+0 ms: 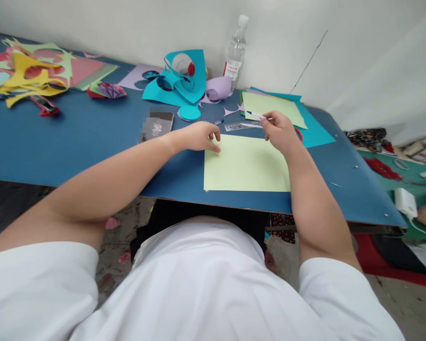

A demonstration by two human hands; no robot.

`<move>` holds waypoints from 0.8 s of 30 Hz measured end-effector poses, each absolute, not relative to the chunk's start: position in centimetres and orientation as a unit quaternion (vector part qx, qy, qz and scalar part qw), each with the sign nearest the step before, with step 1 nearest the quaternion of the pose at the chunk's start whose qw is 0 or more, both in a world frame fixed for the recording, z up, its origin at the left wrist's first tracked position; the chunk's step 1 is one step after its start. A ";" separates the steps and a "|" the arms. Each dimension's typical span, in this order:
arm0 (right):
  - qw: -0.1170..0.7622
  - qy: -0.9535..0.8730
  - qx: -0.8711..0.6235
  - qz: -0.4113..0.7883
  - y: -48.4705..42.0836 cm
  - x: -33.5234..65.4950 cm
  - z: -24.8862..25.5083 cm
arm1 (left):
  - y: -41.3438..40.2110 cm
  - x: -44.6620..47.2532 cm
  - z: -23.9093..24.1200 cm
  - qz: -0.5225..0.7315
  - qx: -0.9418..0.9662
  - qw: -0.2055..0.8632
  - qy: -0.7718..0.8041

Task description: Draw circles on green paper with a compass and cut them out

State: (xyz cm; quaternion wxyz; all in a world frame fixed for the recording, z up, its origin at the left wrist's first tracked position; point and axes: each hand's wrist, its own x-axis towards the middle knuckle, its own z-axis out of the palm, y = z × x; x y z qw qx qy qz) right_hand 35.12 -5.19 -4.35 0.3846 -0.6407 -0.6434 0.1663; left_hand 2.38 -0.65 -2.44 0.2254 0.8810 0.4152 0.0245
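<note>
A pale green sheet of paper point(246, 166) lies in front of me near the table's front edge. My right hand point(279, 130) is closed on a white pen point(256, 115) with a blue tip, above the sheet's far right part. Just below it is a thin white stick point(252, 125), whose kind I cannot make out. My left hand point(200, 136) is at the sheet's far left corner, thumb and fingers apart, holding nothing. Beyond the sheet are a clear ruler point(234, 127) and a small blue pen cap point(219, 121). Red scissor-like handles point(298, 134) show partly behind my right wrist.
Cut turquoise paper point(195, 90), turquoise discs point(189, 112) and a phone point(159, 124) lie left of centre. A water bottle point(236, 54) stands by the wall. Stacked coloured sheets point(275, 106) lie back right; yellow scraps point(28, 71) and a stapler-like tool point(44, 105) lie far left.
</note>
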 end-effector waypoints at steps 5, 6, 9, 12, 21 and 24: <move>0.382 -0.649 -0.637 0.164 -5.0 35.5 -4.5 | -0.2 2.2 -3.3 0.011 0.876 0.178 0.448; 0.381 -0.649 -0.637 0.166 -5.0 35.5 -4.5 | -0.1 2.3 -3.5 0.009 0.871 0.176 0.459; 0.382 -0.651 -0.633 0.171 -5.1 35.4 -4.3 | 0.0 2.6 -4.0 0.023 0.859 0.181 0.478; 0.380 -0.649 -0.635 0.176 -5.2 35.3 -4.0 | 0.1 2.8 -4.2 0.027 0.857 0.180 0.482; 0.384 -0.651 -0.630 0.180 -5.3 35.4 -4.1 | -0.2 3.1 -3.8 -0.001 0.871 0.171 0.460; 0.382 -0.654 -0.631 0.167 -5.3 35.5 -4.3 | -0.4 2.7 -3.5 -0.002 0.877 0.174 0.449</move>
